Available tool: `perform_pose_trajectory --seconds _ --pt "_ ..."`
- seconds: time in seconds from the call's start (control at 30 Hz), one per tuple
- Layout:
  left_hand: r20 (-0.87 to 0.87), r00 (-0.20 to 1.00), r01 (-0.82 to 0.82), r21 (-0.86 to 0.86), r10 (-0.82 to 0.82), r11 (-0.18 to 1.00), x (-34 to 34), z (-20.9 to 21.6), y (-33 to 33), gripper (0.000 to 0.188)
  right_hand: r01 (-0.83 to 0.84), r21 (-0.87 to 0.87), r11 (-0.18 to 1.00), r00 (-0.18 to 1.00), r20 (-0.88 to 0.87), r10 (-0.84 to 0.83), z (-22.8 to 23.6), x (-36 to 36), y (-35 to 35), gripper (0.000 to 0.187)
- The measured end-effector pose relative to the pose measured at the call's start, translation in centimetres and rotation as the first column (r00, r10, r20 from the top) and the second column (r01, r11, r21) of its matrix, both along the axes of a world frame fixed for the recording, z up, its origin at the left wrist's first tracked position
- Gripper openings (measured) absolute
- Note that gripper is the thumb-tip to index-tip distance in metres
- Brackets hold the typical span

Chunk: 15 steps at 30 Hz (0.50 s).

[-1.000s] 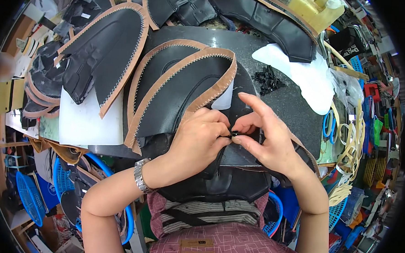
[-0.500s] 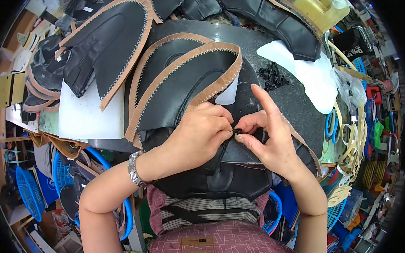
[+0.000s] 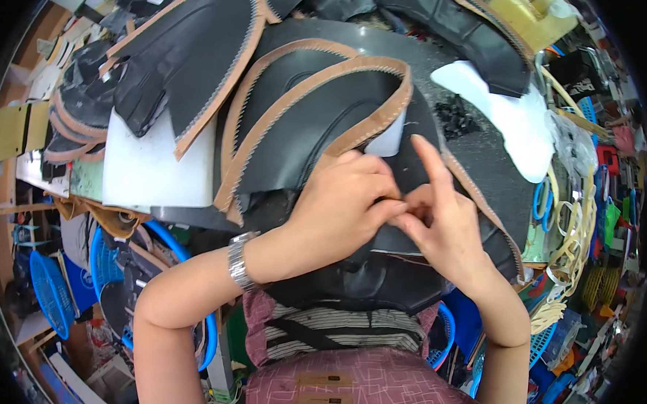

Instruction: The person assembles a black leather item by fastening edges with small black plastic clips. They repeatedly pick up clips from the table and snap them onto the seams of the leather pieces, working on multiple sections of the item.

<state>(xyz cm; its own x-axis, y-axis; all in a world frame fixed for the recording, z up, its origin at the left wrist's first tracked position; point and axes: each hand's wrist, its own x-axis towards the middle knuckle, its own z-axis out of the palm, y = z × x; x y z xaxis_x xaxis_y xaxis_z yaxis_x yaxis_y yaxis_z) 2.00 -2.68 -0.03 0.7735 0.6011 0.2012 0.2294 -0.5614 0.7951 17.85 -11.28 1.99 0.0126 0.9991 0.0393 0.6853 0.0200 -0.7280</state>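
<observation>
My left hand [image 3: 347,199], with a metal-banded watch [image 3: 240,260] at its wrist, is closed in a pinch. Its fingertips meet those of my right hand [image 3: 445,227], whose thumb and bent fingers are closed too while the index finger points up. Whatever sits between the fingertips is hidden now. Beneath and beyond the hands lie black leather pieces [image 3: 286,138] with a tan, zigzag-stitched edging [image 3: 285,101], one curled over itself. Another black leather piece [image 3: 363,281] hangs over the near edge against my lap.
Right of the leather lie a heap of small black bits [image 3: 456,117] and a white sheet [image 3: 515,113]. At left, a large edged leather piece [image 3: 199,56] rests partly over a white board [image 3: 161,168]. Blue scissors handles [image 3: 541,200], pale strips [image 3: 582,215] and blue baskets [image 3: 49,294] surround the worktop.
Both hands have shifted slightly right in the picture and drawn closer together. A small black thing seen between the fingertips before is now covered. The whole view has shifted somewhat.
</observation>
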Motion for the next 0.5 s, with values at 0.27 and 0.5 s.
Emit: perform_pose_trajectory --seconds 0.27,0.5 --pt "0.020 0.998 -0.067 0.091 0.065 0.994 0.9 -0.5 -1.0 0.009 -0.634 0.173 0.754 0.772 0.203 0.602 -3.0 -8.2 -5.2 0.031" --pt "0.046 0.997 -0.073 0.097 0.069 0.993 0.6 -0.5 -0.9 0.008 -0.446 0.101 0.889 0.876 0.256 0.410 -10.1 -14.1 -2.6 0.027"
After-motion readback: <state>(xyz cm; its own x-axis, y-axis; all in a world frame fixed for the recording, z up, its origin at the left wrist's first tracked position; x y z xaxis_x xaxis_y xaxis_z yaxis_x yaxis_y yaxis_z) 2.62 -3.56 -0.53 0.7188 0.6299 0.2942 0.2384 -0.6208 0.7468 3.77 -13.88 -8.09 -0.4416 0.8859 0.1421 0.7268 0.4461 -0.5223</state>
